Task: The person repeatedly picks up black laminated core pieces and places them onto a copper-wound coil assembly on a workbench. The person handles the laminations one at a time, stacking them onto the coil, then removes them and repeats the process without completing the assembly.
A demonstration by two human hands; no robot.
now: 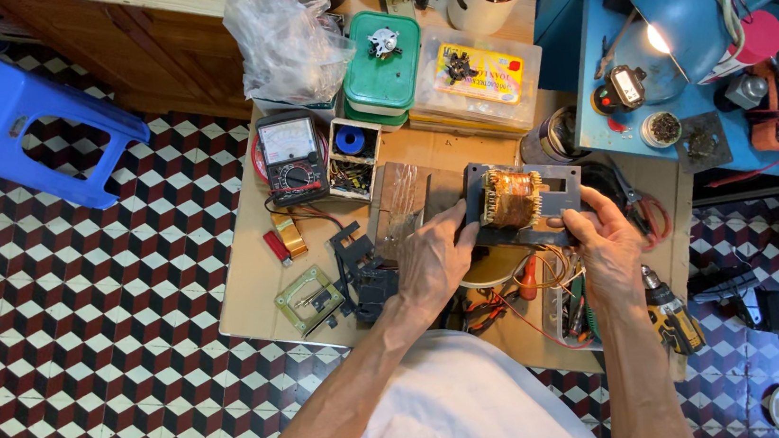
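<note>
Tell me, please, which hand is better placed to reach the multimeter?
Probably the left hand: the multimeter lies on its side of the table. The right hand holds the transformer's far edge.

A low wooden worktable (253, 289) stands on a floor (84, 306) tiled in red, black and white cubes. On the tabletop lie an analog multimeter (291, 157), a small parts box (352, 160), a green lidded container (382, 65), a clear plastic case (478, 75) and a crumpled plastic bag (282, 44). Near the front edge sit a small greenish frame (307, 300) and black plastic parts (361, 269). A blue plastic stool (13, 117) rests on the floor beside it.
</note>
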